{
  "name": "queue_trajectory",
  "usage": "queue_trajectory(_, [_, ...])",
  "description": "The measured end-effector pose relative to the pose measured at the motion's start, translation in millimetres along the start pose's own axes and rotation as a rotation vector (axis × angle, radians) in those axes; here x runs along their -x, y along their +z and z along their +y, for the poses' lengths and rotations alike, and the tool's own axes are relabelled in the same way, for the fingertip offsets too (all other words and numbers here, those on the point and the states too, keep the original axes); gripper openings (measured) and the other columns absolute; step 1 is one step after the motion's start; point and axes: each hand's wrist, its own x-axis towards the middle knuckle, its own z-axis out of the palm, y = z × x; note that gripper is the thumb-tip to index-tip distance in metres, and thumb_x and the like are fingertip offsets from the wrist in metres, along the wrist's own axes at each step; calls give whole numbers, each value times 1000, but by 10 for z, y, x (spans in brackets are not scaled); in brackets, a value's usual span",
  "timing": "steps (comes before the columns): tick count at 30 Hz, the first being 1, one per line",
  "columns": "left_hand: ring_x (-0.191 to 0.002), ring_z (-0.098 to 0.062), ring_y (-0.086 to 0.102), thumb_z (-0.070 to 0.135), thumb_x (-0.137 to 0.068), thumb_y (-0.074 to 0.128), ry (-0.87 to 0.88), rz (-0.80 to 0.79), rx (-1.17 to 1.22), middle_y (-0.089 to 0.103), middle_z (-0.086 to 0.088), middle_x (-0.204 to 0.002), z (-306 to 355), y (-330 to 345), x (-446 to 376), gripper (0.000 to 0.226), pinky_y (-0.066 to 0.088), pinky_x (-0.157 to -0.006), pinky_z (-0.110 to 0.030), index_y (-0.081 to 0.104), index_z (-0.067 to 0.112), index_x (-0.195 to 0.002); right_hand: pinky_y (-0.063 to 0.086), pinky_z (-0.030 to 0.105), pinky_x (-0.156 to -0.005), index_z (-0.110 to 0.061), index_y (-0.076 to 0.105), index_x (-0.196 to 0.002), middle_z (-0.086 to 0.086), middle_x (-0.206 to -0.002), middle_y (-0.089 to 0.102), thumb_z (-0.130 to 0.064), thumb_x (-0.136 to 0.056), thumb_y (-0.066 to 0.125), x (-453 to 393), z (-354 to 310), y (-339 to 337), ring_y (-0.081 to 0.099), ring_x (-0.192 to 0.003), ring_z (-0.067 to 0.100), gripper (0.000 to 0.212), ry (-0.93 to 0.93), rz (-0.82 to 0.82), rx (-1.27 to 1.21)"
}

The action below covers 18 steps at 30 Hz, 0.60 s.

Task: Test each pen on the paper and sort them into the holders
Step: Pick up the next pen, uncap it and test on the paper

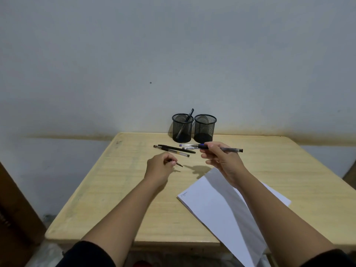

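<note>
Pale wall behind my wooden table (pixel 119 189), two mesh holders (pixel 194 128) by its far edge, loose pens (pixel 173 149) before them, paper (pixel 217 207) at the near right corner, my left hand (pixel 159 168) pinching a cap (pixel 176 163), my right hand (pixel 221 160) gripping a pen (pixel 231 149).

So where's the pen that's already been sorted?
It stands tilted in the left mesh holder at the table's far edge, by the wall, beside the empty right holder.
</note>
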Motion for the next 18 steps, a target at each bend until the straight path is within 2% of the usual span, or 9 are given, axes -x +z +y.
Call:
queue_trajectory(2, [-67,3,53,10,-88,60,-2,-18,-49,65,4,-82,-64,22,5,12,37,-54,4,71,14,-90,56,16,-58,-4,64,-92,11,-84,67,-11,-92,55,10,11,-34,68,-66,10,12,10,21,6])
queue_trajectory(4, [-69,-2,56,12,-87,60,0,-24,-99,68,1,-85,-112,43,12,12,38,-54,-1,71,15,-91,56,15,-58,-4,64,-91,12,-83,66,-12,-93,54,5,26,-62,68,-64,10,13,17,38,-15])
queue_trajectory(8, [-91,-16,62,16,-87,62,49,-32,-195,72,-3,-95,-152,91,30,13,39,-74,-17,71,16,-96,57,16,-59,-5,65,-91,13,-83,64,-19,-95,52,-16,59,-83,66,-61,10,20,56,62,-54])
queue_trajectory(14, [-106,-12,60,16,-88,61,77,-51,-204,70,-1,-111,-149,40,110,26,36,-89,-14,66,18,-114,52,16,-52,-7,64,-89,11,-69,61,-26,-96,47,7,111,-62,58,-53,10,27,79,45,-70])
queue_trajectory(15, [-102,-10,60,17,-89,61,92,-53,-204,69,-1,-110,-134,15,145,25,36,-87,-11,66,19,-113,52,16,-52,-7,65,-90,11,-68,63,-27,-96,48,19,127,-63,59,-54,11,27,87,38,-65])
queue_trajectory(17, [-82,1,59,16,-89,60,118,-82,-176,69,-1,-104,-104,-25,240,19,35,-71,4,69,19,-106,54,17,-55,-7,65,-91,8,-68,67,-25,-94,51,56,160,-78,61,-58,13,24,98,18,-38])
queue_trajectory(18, [-75,5,58,15,-88,61,127,-108,-153,69,-1,-101,-95,-41,293,17,36,-65,7,71,19,-102,54,18,-56,-6,65,-91,8,-69,67,-20,-93,54,85,172,-85,61,-60,14,19,100,5,-11])
